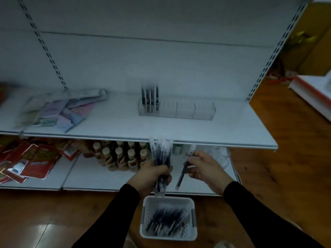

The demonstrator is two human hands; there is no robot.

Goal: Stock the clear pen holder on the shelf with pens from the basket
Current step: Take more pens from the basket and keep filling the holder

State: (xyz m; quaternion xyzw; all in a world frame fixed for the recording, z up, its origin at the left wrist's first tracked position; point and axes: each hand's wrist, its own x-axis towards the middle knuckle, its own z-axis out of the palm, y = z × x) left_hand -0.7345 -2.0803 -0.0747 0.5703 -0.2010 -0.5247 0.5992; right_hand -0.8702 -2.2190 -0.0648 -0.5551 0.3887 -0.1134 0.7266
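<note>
While feeding holder (176,110) at 12 o'clock | left hand (154,173) grips pen bundle (160,154) as reserve | right hand (202,166) pinches single pen (185,167) for insertion | basket (168,218) at 6 o'clock within reach

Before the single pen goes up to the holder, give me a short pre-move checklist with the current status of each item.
1. Right hand has a grip on one dark pen: ok.
2. Left hand holds the bundle of dark pens securely: ok.
3. Clear plastic multi-compartment pen holder has free compartments on its right: ok.
4. Pens already standing in its leftmost compartment are upright: ok.
5. Pen tip orientation: cannot tell, blurred.
6. White perforated plastic basket still has pens: ok.
</note>
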